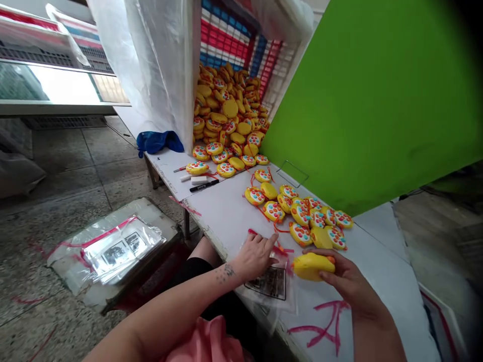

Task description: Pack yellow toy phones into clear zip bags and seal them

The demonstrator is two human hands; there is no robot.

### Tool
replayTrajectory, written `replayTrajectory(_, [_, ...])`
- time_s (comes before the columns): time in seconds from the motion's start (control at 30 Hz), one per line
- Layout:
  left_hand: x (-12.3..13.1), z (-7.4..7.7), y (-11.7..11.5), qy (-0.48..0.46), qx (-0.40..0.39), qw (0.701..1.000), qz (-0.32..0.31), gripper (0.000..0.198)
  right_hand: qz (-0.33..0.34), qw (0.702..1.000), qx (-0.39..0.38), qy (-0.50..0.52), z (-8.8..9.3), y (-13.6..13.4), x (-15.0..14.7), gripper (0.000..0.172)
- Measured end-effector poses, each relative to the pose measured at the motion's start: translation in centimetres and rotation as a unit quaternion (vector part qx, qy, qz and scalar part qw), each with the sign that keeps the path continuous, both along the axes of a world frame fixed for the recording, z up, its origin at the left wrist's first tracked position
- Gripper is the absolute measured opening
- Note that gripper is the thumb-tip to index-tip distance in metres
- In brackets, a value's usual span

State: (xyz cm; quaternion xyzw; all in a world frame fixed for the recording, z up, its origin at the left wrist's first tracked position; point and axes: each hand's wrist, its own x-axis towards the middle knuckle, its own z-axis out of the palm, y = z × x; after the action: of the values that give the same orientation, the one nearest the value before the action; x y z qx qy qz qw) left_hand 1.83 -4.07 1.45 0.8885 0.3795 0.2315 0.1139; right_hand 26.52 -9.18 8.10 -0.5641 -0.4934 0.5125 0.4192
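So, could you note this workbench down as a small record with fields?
Left grip: at a printed clear bag; whether pinching it, unclear
Right grip: holding a yellow toy
Loose toys: grouped on the white table, many showing coloured dots
Heaped toys: in the striped basket behind
Also there: black pen, blue cloth

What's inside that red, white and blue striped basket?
A heap of yellow toys, some with coloured dots showing. Those deeper in the basket are covered.

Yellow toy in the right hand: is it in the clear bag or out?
Out. The right hand holds the yellow toy uncovered, beside the clear bag.
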Motion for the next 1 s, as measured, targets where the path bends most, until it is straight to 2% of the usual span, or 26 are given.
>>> replayTrajectory(0.07, [0.0, 0.2, -0.1, 0.027, 0.015, 0.999, -0.028, 0.037, 0.015, 1.000, 0.009, -0.013, -0.1, 0.7, -0.3, 0.053])
replayTrajectory(0.17, [-0.1, 0.4, -0.1, 0.063, 0.034, 0.994, -0.080, 0.017, -0.047, 0.998, 0.042, -0.005, -1.3, 3.1, -2.2, 0.061])
replayTrajectory(0.27, [-0.3, 0.4, -0.1, 0.067, 0.050, 0.991, -0.105, 0.020, -0.061, 0.997, 0.038, -0.039, -3.0, 5.8, -4.3, 0.062])
replayTrajectory(0.37, [-0.4, 0.2, 0.0, 0.059, 0.061, 0.991, -0.108, 0.018, -0.034, 0.992, 0.038, -0.117, -3.9, 7.4, -5.0, 0.060])
replayTrajectory(0.47, [-0.3, -0.3, 0.2, 0.032, 0.061, 0.993, -0.095, 0.010, 0.031, 0.983, 0.032, -0.178, -4.0, 7.6, -4.9, 0.057])
replayTrajectory(0.63, [-0.1, -1.0, 0.4, -0.024, 0.074, 0.995, -0.058, 0.018, 0.093, 0.985, 0.029, -0.142, -4.2, 6.1, -6.6, 0.049])
replayTrajectory(0.77, [-0.2, -0.8, 0.2, -0.065, 0.078, 0.994, -0.036, 0.021, 0.137, 0.978, 0.071, -0.143, -4.1, 5.1, -8.6, 0.049])
replayTrajectory(0.83, [-0.2, -0.6, 0.2, -0.071, 0.067, 0.995, -0.028, 0.022, 0.099, 0.974, 0.113, -0.168, -4.1, 4.9, -8.3, 0.051])
replayTrajectory(0.9, [-0.3, -0.5, 0.2, -0.086, 0.040, 0.995, -0.022, 0.023, 0.002, 0.967, 0.132, -0.217, -4.2, 4.5, -7.2, 0.056])
replayTrajectory(0.97, [-0.3, -0.3, 0.3, -0.105, 0.007, 0.994, -0.015, 0.028, -0.093, 0.948, 0.097, -0.289, -4.5, 3.7, -6.0, 0.062])
replayTrajectory(1.0, [-0.3, -0.3, 0.3, -0.109, -0.008, 0.994, -0.013, 0.030, -0.119, 0.937, 0.069, -0.321, -4.7, 3.2, -5.6, 0.064])
